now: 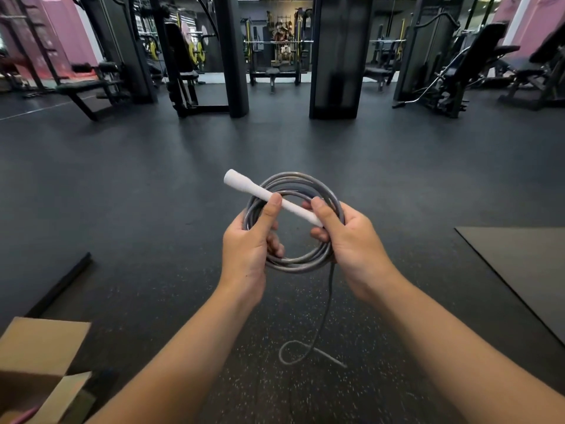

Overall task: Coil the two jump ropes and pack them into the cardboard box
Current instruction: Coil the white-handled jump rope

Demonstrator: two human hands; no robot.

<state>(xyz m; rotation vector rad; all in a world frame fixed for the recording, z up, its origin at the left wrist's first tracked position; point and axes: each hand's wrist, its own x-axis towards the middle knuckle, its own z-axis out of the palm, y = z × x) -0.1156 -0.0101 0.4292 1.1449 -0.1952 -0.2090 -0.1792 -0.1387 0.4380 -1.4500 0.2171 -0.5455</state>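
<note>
Both forearms reach forward, palms facing inward. Left hand (249, 240) and right hand (345, 237) curl around grey rope coil (293, 261). Thumbs press white handle (266, 194).

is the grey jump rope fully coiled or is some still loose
Partly coiled. Both hands, left hand and right hand, hold the grey jump rope in loops, but a tail hangs to the dark speckled floor.

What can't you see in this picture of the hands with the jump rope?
Head view only:
- Second handle: the loose rope tail ends in a blurred stretch on the floor.
- Cardboard box: cut off by the left and bottom edges, its inside mostly out of view.
- A pink thing in the box: too little shows.
- Left hand and right hand cover parts of the coil.
</note>
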